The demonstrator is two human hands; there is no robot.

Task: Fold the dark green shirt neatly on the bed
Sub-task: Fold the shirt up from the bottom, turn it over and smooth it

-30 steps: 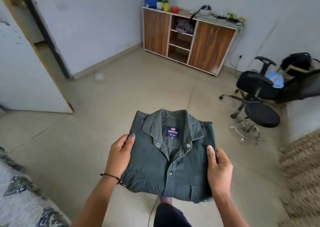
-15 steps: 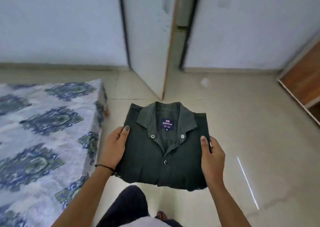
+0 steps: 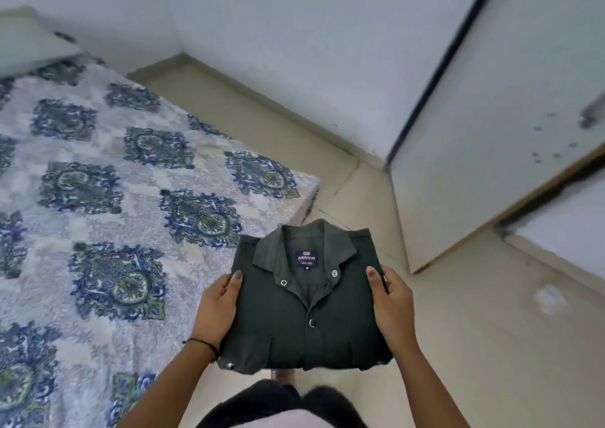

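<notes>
The dark green shirt (image 3: 306, 310) is folded into a compact rectangle, collar up, with a blue label showing inside the neck. I hold it in the air over the floor, just off the bed's corner. My left hand (image 3: 220, 310) grips its left edge, thumb on top. My right hand (image 3: 389, 303) grips its right edge the same way. The bed (image 3: 98, 205), covered in a white sheet with blue and green medallions, fills the left side of the view.
A pillow (image 3: 29, 39) lies at the bed's far end. A white door (image 3: 484, 152) stands open on the right against the white wall. Beige tiled floor (image 3: 491, 346) runs between bed and door. My dark-clothed legs show at the bottom edge.
My view has swung left from the cabinet and chair side of the room toward the bed. Both hands keep the same hold on the folded shirt, now close to the bed's corner.
</notes>
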